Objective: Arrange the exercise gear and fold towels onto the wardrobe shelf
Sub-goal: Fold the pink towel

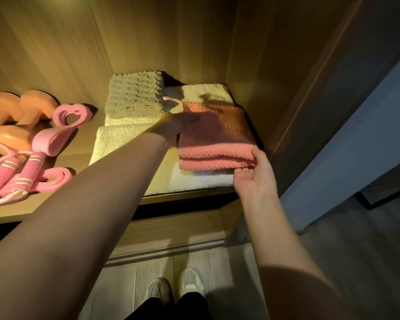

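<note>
- Settling the folded pink towel (pixel 214 132) on the white towel (pixel 194 181), at the right end of the wardrobe shelf (pixel 44 206), seems the step in hand.
- Right hand (pixel 255 174) fingers pinch its front corner; left hand (pixel 171 127) touches its left edge, grip unclear.
- Next move: let go gently and square the edges.

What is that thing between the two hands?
The folded pink towel lies between them, in the head view. The left hand is at its left edge; the right hand pinches its front right corner.
</note>
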